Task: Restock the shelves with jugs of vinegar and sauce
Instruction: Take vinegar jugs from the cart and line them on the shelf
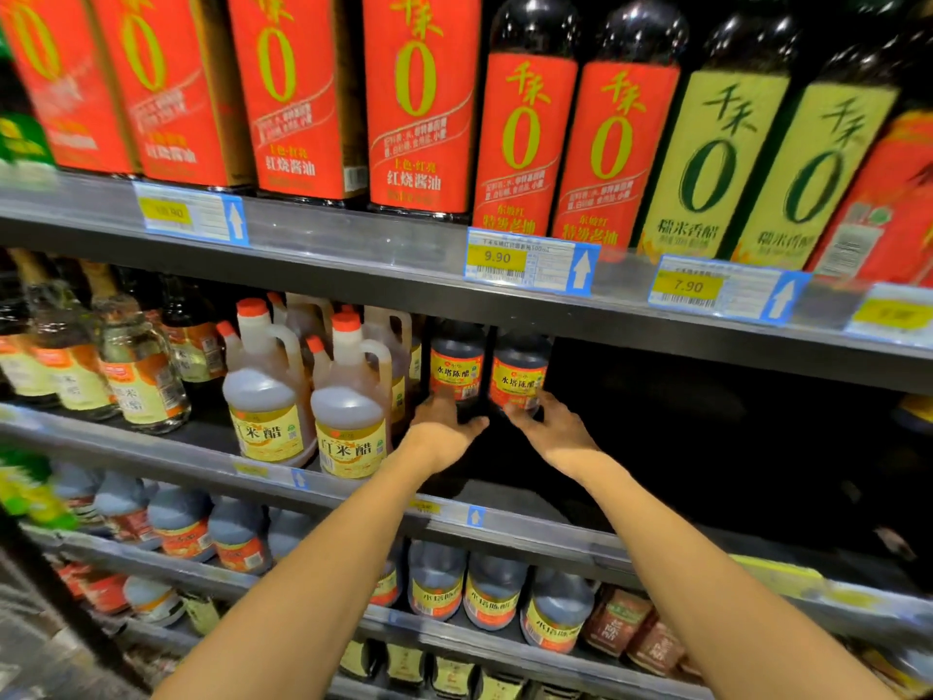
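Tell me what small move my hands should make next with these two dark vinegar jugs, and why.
Probably slide both jugs back and let go. The left hand and right hand each touch a dark red-labelled plastic vinegar jug standing upright on the grey metal shelf, with dark empty space to their right.

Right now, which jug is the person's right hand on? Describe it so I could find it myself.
Find the middle shelf, under the 9.90 price tag. Past the pale jugs with orange caps stand two dark jugs with red and yellow labels. The right hand touches the right dark jug, the last in the row, with dark empty shelf space beyond it; the left hand is at its twin.
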